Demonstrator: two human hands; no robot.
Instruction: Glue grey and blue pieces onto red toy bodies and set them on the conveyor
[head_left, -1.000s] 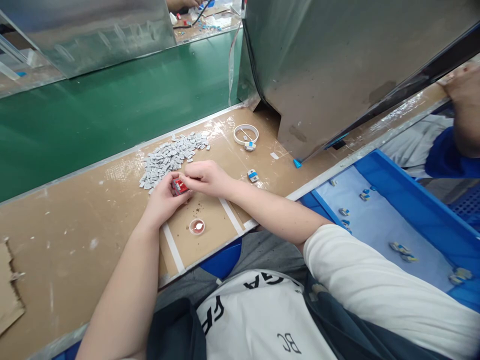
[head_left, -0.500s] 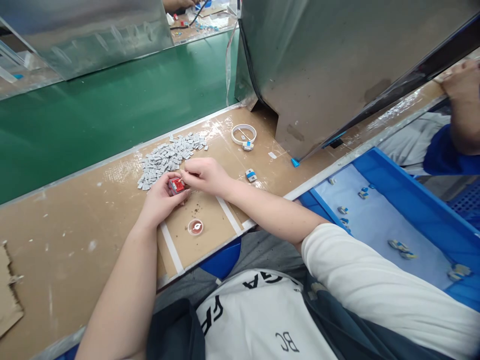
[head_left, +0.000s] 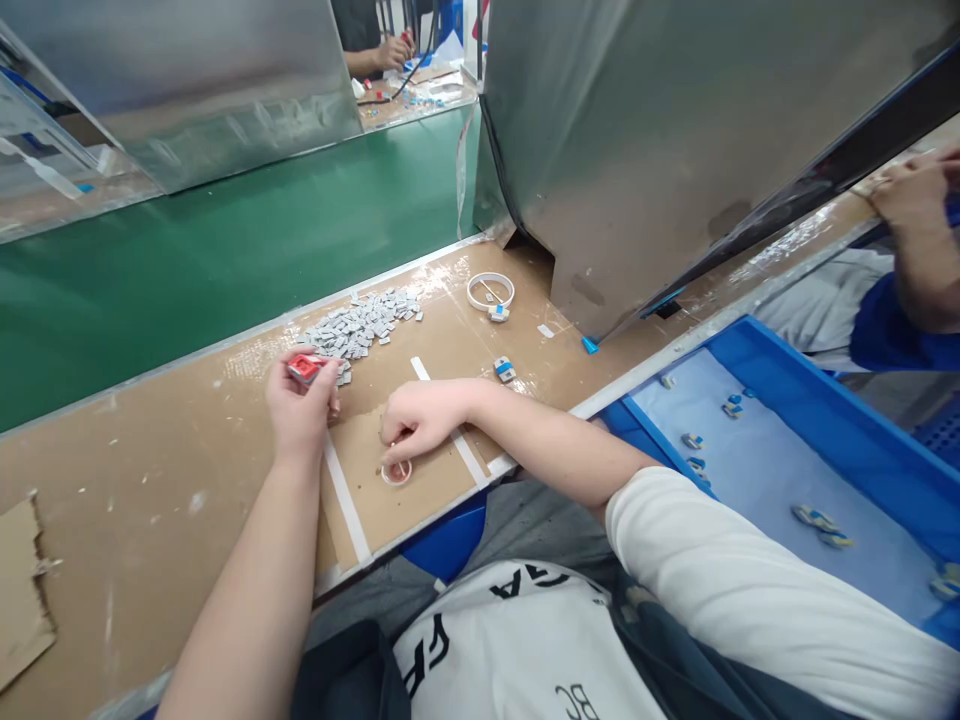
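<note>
My left hand (head_left: 298,415) is closed around a small red and grey piece (head_left: 305,367), its red side turned up. Just behind that hand lies a heap of small flat grey pieces (head_left: 360,325). My right hand (head_left: 420,415) reaches down with fingers pinched at the rim of a small round clear cup (head_left: 397,474) with reddish contents. Whatever the right fingertips hold, if anything, is too small or hidden to make out. Beyond the right forearm a small grey block with a blue band (head_left: 504,369) sits on the brown table.
A white ring (head_left: 490,290) with a small block at its edge lies farther back. On the right stands a blue tray (head_left: 825,400) with several small blocks. A large metal panel (head_left: 637,130) rises behind. Torn cardboard (head_left: 22,590) lies left; co-workers' hands show at top and right.
My right hand has left the red and grey piece and come down toward me to the cup. My left hand has shifted left with the piece still in it.
</note>
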